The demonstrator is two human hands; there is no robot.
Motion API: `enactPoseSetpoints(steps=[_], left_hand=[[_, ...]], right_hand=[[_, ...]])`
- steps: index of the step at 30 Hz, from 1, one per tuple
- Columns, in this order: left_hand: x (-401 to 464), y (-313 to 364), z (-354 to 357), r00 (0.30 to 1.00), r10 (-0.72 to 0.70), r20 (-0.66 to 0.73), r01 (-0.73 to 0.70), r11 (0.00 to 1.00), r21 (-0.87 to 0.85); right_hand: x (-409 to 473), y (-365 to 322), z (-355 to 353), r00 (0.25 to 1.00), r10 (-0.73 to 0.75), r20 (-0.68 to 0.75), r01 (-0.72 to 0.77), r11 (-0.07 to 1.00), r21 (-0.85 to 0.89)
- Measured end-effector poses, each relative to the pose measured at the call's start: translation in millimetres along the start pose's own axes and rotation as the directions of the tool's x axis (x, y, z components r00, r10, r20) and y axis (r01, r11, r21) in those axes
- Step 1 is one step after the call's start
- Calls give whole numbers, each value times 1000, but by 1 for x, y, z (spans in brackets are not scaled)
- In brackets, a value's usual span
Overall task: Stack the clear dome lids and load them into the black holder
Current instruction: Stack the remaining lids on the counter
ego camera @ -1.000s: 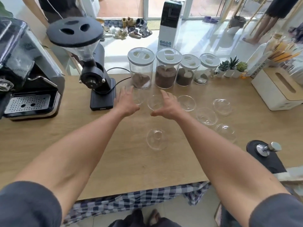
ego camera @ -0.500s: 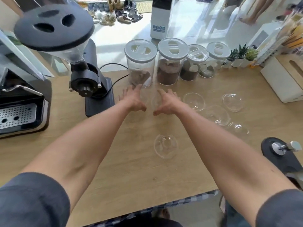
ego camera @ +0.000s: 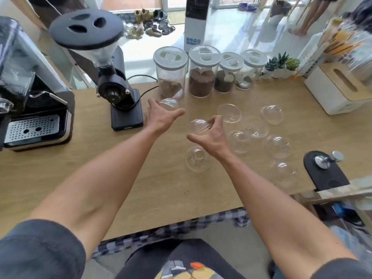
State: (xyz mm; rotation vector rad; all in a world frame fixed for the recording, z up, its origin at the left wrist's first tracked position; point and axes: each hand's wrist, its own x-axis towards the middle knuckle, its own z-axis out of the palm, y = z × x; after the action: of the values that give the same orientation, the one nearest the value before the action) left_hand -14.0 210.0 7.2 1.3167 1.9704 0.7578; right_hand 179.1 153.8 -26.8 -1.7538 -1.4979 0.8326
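My left hand [ego camera: 161, 117] holds one clear dome lid [ego camera: 169, 104] by its rim, lifted in front of the jars. In my right hand [ego camera: 211, 135] is a second clear dome lid [ego camera: 198, 126], raised above the wooden counter [ego camera: 80, 168]. Several more clear dome lids lie loose on the counter: one below my right hand [ego camera: 196, 159], others to its right [ego camera: 229, 113], [ego camera: 278, 147]. A black stand with a metal knob [ego camera: 324, 170] sits at the counter's right edge; I cannot tell whether it is the holder.
A black coffee grinder [ego camera: 112, 87] and an espresso machine [ego camera: 30, 109] stand on the left. Several lidded jars [ego camera: 201, 73] line the back, small potted plants [ego camera: 281, 64] beside them. At the right rear sits a white box with a wooden top [ego camera: 334, 91].
Both hands were flat over lids near the jars; now each has lifted a dome lid off the counter and drawn back slightly. The camera view shifted left and down.
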Motion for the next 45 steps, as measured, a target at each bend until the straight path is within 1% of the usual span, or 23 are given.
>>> enactPoseSetpoints(steps=[3,7,10,13,15,19,23,28,31,34,40,42,45], left_hand=[[-22,0,5,999,-48,-19,46,995,-83],[-48,1,12,996,-88,-16,83,975,-204],[-63,-3,16,996,-92,-20,84,960,-267],[-74,-10,18,998,-66,-8,61,957,-282],[-83,-15,20,1000,-24,13,27,960,-278],[-100,-25,28,995,63,81,-37,958,-285],[-110,-38,39,979,118,164,-68,956,-285],[-122,-51,55,972,120,201,-75,973,-217],[-129,-54,65,969,109,221,-79,987,-138],[-137,-56,79,965,98,243,-86,995,-58],[-141,-59,94,968,70,240,-82,996,42],[-143,-55,92,971,121,205,-142,986,90],[-137,-34,88,967,224,118,-239,962,131]], right_hand=[[-27,15,-3,1000,-26,-2,26,996,83],[-52,30,-3,998,-68,0,68,997,27],[-67,37,-1,996,-82,-24,83,995,55],[-77,43,1,996,-84,9,84,996,-11],[-82,46,3,997,-73,36,75,995,-61],[-87,56,8,996,-70,57,79,981,-180],[-87,61,11,995,-36,97,58,972,-228],[-91,63,-4,990,-36,137,57,987,-152],[-90,66,-26,997,-41,69,50,990,-134],[-84,72,-50,1000,-8,-21,5,991,-136],[-65,85,-74,994,41,-97,-56,986,-158],[-60,87,-75,987,69,-145,-91,984,-155],[-52,88,-75,965,125,-231,-162,975,-150]])
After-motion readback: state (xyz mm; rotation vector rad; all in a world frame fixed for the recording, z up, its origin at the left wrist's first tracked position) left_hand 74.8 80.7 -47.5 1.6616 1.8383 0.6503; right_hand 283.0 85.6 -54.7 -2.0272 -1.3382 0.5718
